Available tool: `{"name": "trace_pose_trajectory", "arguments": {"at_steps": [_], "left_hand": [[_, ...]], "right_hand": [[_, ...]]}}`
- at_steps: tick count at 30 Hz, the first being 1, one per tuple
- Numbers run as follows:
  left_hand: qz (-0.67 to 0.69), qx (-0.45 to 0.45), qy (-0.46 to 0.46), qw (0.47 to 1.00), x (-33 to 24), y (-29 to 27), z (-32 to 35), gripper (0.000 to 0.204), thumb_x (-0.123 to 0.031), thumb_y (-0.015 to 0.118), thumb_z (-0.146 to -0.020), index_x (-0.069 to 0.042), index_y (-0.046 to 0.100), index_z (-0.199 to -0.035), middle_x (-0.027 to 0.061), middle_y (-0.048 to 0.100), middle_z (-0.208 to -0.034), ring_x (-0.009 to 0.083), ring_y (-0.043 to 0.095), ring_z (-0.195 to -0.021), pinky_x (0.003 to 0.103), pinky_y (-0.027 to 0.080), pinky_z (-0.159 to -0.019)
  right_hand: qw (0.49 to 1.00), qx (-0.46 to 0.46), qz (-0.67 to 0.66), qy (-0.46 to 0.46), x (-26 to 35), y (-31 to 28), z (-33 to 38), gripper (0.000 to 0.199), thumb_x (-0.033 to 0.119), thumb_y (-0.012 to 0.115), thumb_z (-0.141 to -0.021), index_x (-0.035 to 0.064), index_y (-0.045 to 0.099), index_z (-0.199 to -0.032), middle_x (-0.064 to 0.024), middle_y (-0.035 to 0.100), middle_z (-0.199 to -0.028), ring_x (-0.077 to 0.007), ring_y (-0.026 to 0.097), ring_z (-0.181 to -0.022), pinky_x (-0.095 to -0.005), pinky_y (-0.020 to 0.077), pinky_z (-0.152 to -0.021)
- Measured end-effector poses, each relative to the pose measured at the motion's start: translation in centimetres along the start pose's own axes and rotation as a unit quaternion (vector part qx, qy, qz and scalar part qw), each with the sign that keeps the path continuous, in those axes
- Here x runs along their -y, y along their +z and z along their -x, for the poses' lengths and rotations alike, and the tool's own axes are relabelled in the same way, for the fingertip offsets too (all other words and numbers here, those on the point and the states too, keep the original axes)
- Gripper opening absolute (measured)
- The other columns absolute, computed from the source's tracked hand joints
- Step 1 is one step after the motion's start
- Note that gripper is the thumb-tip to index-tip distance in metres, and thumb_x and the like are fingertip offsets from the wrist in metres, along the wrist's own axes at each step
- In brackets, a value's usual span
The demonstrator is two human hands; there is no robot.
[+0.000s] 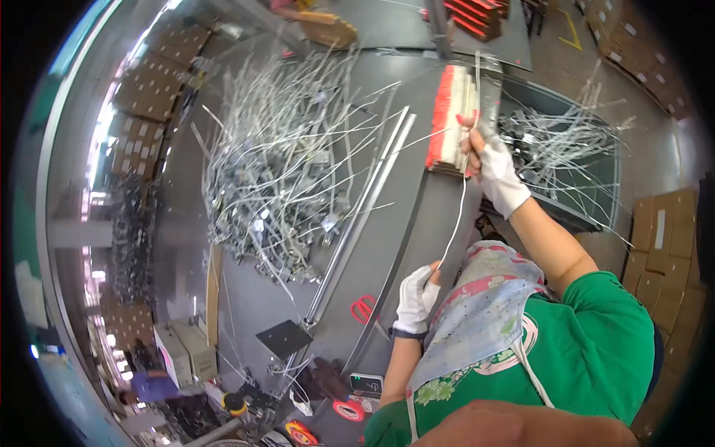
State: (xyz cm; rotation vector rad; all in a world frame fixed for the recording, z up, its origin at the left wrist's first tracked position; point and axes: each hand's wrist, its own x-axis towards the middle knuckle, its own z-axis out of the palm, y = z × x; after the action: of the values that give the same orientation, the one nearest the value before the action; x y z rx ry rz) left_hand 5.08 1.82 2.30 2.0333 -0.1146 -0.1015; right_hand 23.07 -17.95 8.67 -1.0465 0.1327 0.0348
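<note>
A thin white cable [462, 216] runs between my two gloved hands. Its lower part is pinched in the fingers of my left hand [417, 299], close to the front of my apron. Farther up, my right hand [497, 170] is closed round the same cable, and a length of it sticks out beyond the fingers. That hand is beside a stack of white strips with a red side [445, 112] at the table's edge; whether it touches the stack, I cannot tell. Both gloves leave the fingertips bare.
A large tangled heap of cables with dark connectors [275, 171] covers the table at left. More cables lie in a grey bin [547, 93] at right. Metal rails [357, 216], red-handled scissors [363, 308], a black plate [284, 339] and tape rolls [348, 410] are nearby. Cartons [663, 231] stand at far right.
</note>
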Motion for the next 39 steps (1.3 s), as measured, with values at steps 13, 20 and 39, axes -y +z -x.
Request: {"name": "trace_pose_trajectory", "arguments": {"at_steps": [13, 20, 39], "left_hand": [[0.021, -0.025, -0.022, 0.999, -1.3, 12.2, -14.3, 0.026, -0.005, 0.053, -0.084, -0.003, 0.059, -0.109, 0.0077, 0.061, -0.083, 0.0120, 0.056, -0.072, 0.024, 0.044, -0.068], [0.013, -0.031, -0.087, 0.996, -2.8, 14.4, -17.8, 0.026, -0.007, 0.053, -0.084, -0.003, 0.059, -0.109, 0.0121, 0.063, -0.089, 0.0197, 0.059, -0.079, 0.028, 0.045, -0.074], [-0.078, -0.022, -0.091, 0.993, -1.3, 15.7, -18.0, 0.027, -0.004, 0.055, -0.082, -0.005, 0.061, -0.109, 0.0148, 0.062, -0.082, 0.0258, 0.060, -0.074, 0.030, 0.046, -0.070]], "right_hand": [[0.982, -0.061, 0.093, 0.155, -6.0, -12.7, -6.6, 0.033, 0.030, 0.048, -0.090, 0.0033, 0.053, -0.109, 0.0005, 0.051, -0.069, -0.0043, 0.040, -0.050, -0.0198, 0.0316, -0.045], [0.964, -0.053, 0.079, 0.248, -5.8, -14.8, -10.6, 0.033, 0.031, 0.049, -0.090, 0.0027, 0.057, -0.105, 0.0006, 0.052, -0.068, -0.0055, 0.043, -0.050, -0.0198, 0.0329, -0.045], [0.962, -0.096, -0.020, 0.255, -7.4, -16.9, -5.9, 0.016, 0.019, 0.058, -0.084, 0.0067, 0.051, -0.091, -0.0019, 0.055, -0.083, -0.0105, 0.055, -0.078, -0.0230, 0.0471, -0.074]]}}
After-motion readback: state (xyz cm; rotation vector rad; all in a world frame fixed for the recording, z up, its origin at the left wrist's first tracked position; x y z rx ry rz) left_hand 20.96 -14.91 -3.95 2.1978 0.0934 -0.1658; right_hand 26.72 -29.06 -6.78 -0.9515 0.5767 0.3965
